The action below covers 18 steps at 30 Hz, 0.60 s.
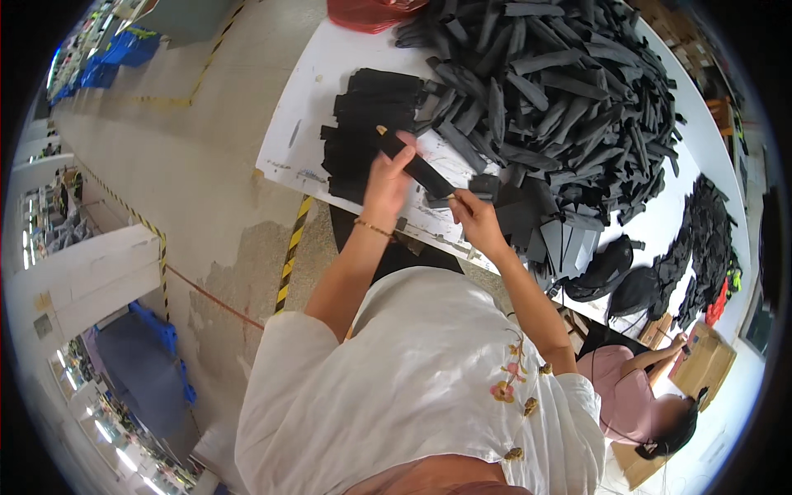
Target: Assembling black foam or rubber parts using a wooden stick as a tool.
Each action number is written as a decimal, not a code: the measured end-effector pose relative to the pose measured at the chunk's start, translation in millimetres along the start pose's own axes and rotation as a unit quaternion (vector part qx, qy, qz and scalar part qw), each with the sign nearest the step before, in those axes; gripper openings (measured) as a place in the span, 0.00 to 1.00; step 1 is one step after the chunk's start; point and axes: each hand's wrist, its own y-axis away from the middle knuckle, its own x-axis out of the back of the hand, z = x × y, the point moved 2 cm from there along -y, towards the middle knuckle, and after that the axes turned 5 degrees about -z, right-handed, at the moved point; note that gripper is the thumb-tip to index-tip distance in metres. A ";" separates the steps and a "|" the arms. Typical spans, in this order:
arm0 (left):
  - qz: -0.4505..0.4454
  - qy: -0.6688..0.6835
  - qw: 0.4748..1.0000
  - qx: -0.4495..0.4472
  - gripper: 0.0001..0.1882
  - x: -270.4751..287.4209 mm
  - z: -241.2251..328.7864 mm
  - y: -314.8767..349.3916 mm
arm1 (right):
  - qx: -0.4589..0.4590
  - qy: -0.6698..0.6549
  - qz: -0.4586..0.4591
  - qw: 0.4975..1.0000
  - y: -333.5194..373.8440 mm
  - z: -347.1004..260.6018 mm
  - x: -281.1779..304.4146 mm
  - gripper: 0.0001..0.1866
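Observation:
Between my two hands stretches a flat black strip, like a narrow fabric sleeve (428, 176), with a tan tip showing at each end. My left hand (391, 177) grips it near its far left end, thumb on top and slightly blurred. At the near right end my right hand (476, 218) pinches the tip between thumb and fingers. Just left of and beyond my left hand lie neat rows of flat black pieces (375, 103) on the white table (308, 99). A large loose heap of dark grey, folded strips (553, 91) fills the far right of the table.
A red plastic bag (371, 12) rests at the table's far edge. Black pouches (606, 268) and another black pile (697, 247) lie to the right. A co-worker in a pink top (619, 392) works at the lower right. Yellow-black tape (294, 252) marks the floor.

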 end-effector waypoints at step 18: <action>0.221 0.060 0.973 0.003 0.11 -15.0 -0.4 -12.7 | -0.093 0.130 -0.070 0.985 121.4 -18.3 42.7 0.07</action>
